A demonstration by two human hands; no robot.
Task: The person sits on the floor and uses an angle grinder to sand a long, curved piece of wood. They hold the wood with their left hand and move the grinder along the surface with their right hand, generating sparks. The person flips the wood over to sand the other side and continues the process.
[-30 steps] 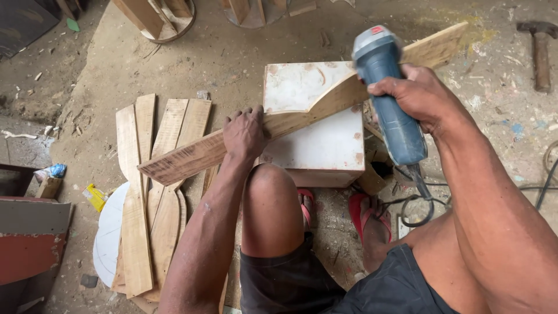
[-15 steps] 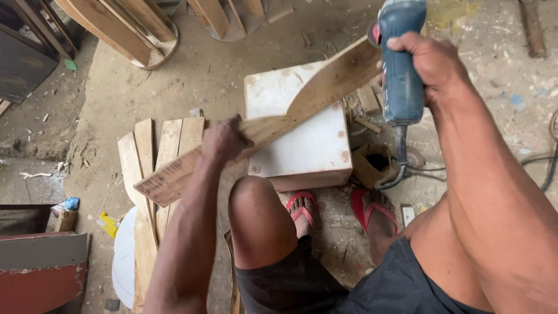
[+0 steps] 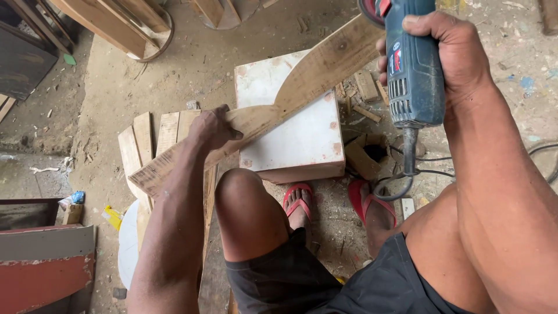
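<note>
The left hand [image 3: 212, 129] clamps a curved plank [image 3: 273, 110] that lies slantwise across a white box [image 3: 302, 139]; the right hand [image 3: 450, 55] is closed around a blue grinder [image 3: 412, 75] at the plank's upper end. Good practice, by judgement: press the plank flat on the box, keep fingers well down its length, and lead the disc lightly along the edge. More planks [image 3: 157, 139] lie on the floor to the left. The cable [image 3: 401, 180] loops near the sandalled feet [image 3: 299, 203], and scraps [image 3: 366, 87] litter the floor beside the box.
</note>
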